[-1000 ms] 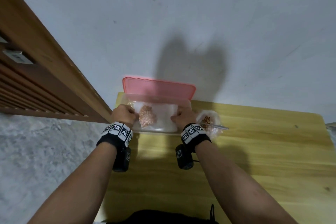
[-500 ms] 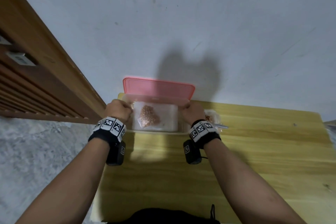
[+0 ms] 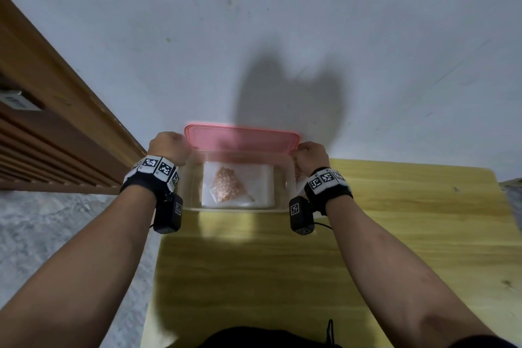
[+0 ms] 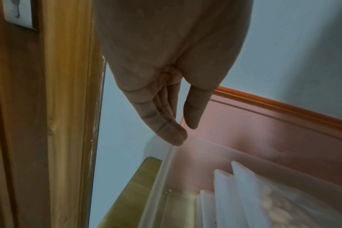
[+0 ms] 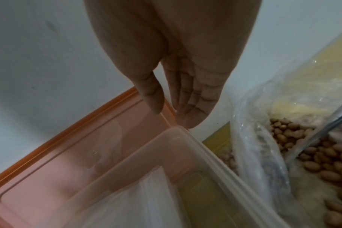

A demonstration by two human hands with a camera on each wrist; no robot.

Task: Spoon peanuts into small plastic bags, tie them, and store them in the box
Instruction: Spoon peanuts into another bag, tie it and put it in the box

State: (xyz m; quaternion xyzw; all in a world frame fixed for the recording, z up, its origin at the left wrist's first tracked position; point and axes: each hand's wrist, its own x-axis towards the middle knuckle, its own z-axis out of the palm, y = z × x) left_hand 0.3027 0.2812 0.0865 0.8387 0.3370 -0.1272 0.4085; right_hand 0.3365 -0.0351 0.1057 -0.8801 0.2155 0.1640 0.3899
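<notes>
A clear plastic box [image 3: 285, 178] stands at the table's far edge. Inside it a small bag of peanuts [image 3: 228, 184] lies on a stack of white sheets [image 3: 264, 185]. The pink lid [image 3: 240, 140] stands on edge behind the box, against the wall. My left hand [image 3: 169, 146] pinches the lid's left end between thumb and fingers [image 4: 174, 135]. At the other end, my right hand [image 3: 311, 153] pinches the lid [image 5: 88, 154] the same way, thumb in front, fingers [image 5: 189, 118] behind. An open bag of loose peanuts [image 5: 322, 162] lies right of the box.
A metal spoon handle [image 5: 322, 128] sticks out of the loose peanut bag. The yellow wooden table [image 3: 395, 220] stretches right and toward me. A wooden door frame [image 3: 70, 110] stands close on the left, and the white wall [image 3: 282, 22] rises right behind the lid.
Both hands have left the box's sides and moved apart and back to the two ends of the pink lid. The lid now looks blurred.
</notes>
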